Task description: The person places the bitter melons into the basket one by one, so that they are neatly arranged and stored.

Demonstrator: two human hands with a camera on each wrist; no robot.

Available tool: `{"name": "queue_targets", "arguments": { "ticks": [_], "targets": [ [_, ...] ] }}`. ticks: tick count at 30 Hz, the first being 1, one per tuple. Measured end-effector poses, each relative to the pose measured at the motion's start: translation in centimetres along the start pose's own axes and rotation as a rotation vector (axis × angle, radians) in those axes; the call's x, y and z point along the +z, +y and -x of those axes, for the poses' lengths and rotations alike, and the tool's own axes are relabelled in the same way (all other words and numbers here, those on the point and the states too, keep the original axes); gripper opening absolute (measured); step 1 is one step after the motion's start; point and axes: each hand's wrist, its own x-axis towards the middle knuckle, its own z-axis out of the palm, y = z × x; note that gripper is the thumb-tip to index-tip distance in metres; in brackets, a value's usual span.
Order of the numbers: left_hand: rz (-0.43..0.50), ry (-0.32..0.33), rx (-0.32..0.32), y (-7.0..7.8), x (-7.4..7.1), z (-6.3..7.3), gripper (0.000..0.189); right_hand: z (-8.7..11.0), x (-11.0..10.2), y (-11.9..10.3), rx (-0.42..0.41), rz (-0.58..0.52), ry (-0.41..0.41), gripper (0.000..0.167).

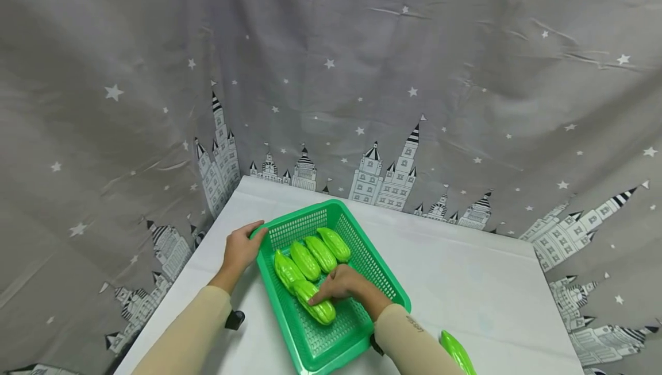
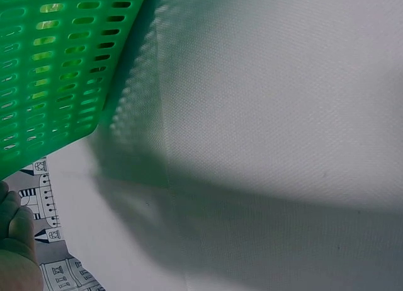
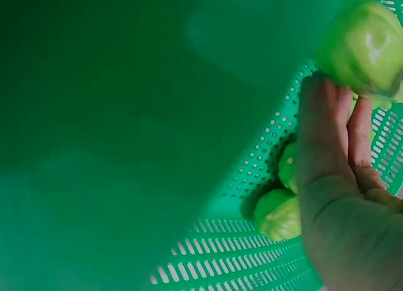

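Note:
A green plastic basket (image 1: 281, 312) with slatted sides stands on the white table. My left hand (image 1: 242, 248) grips its far left corner, thumb at the rim; in the left wrist view only part of this hand (image 2: 17, 240) shows, below the basket wall (image 2: 50, 83). Inside the basket my right hand (image 1: 342, 284) holds a light green bitter melon (image 1: 322, 310), thumb across its upper side. Several more bitter melons (image 1: 320, 253) lie side by side toward the basket's far end. The right wrist view shows the held bitter melon (image 3: 368, 45) at the fingertips of the right hand (image 3: 337, 171).
Another bitter melon (image 1: 456, 352) lies on the white table (image 1: 465, 283) to the right of the basket, cut off by the frame's lower edge. A grey curtain (image 1: 331, 76) printed with stars and castles hangs around the table's back and sides.

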Motion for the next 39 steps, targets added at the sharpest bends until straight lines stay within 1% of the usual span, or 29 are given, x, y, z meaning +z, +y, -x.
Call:
{"name": "queue_targets", "arguments": {
  "ticks": [6,9,13,15,19,21,22,25,28,31,36,39],
  "targets": [
    [-0.003,-0.004,-0.003,0.1,-0.3,0.1,0.043,0.0,0.2,-0.6,0.05,0.009,-0.095,0.032],
    [-0.002,-0.008,-0.007,0.2,-0.4,0.2,0.043,-0.1,0.4,-1.0,0.074,0.028,-0.14,0.035],
    [-0.002,-0.014,-0.015,0.3,-0.5,0.3,0.043,-0.2,0.8,-1.6,0.089,0.103,-0.18,0.042],
    [-0.001,-0.011,-0.015,0.4,-0.5,0.4,0.042,-0.4,0.9,-2.0,0.095,0.119,-0.198,0.045],
    [0.004,-0.002,-0.008,0.5,-0.4,0.5,0.042,-0.9,0.7,-2.8,0.109,0.084,-0.233,0.056],
    [0.004,-0.004,-0.007,0.5,-0.3,0.5,0.041,-1.2,0.6,-2.9,0.117,0.057,-0.246,0.058],
    [0.004,-0.007,-0.009,0.5,-0.3,0.5,0.041,-1.2,0.6,-2.9,0.12,0.051,-0.253,0.057],
    [0.005,-0.01,-0.008,0.5,-0.3,0.5,0.042,-1.2,0.7,-2.8,0.129,0.031,-0.275,0.049],
    [0.008,-0.004,0.002,0.6,-0.4,0.5,0.042,-1.1,1.1,-2.6,0.131,0.029,-0.286,0.041],
    [0.007,0.003,0.004,0.8,-0.3,0.5,0.041,-0.9,1.6,-2.5,0.124,0.051,-0.272,0.036],
    [0.002,-0.004,0.002,0.8,-0.2,0.7,0.042,-0.9,2.4,-2.2,0.134,0.097,-0.246,0.035],
    [0.003,-0.005,0.003,0.8,-0.2,0.8,0.042,-1.0,2.6,-2.2,0.14,0.103,-0.229,0.037]
  ]
}}
